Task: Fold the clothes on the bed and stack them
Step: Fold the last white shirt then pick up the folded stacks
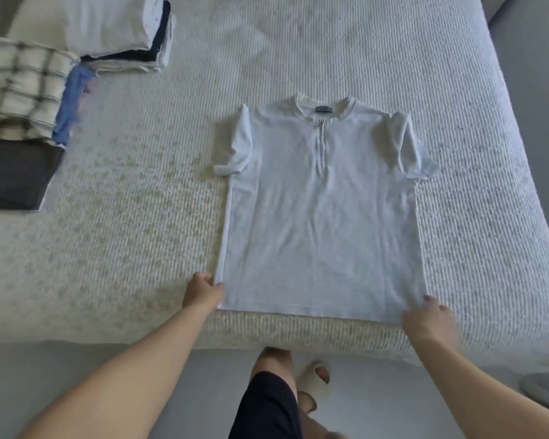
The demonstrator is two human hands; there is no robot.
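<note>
Lying flat and face-up near the front edge of the bed (114,217), the white zip-neck shirt (320,223) looks light and limp, its hem corners apparently pinched by the left hand (203,293) and right hand (428,318), sensible holds.

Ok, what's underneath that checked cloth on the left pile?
Under the checked cloth, a blue garment peeks out at its right edge, and a dark grey piece sticks out nearer the camera. How these continue beneath it is covered.
</note>
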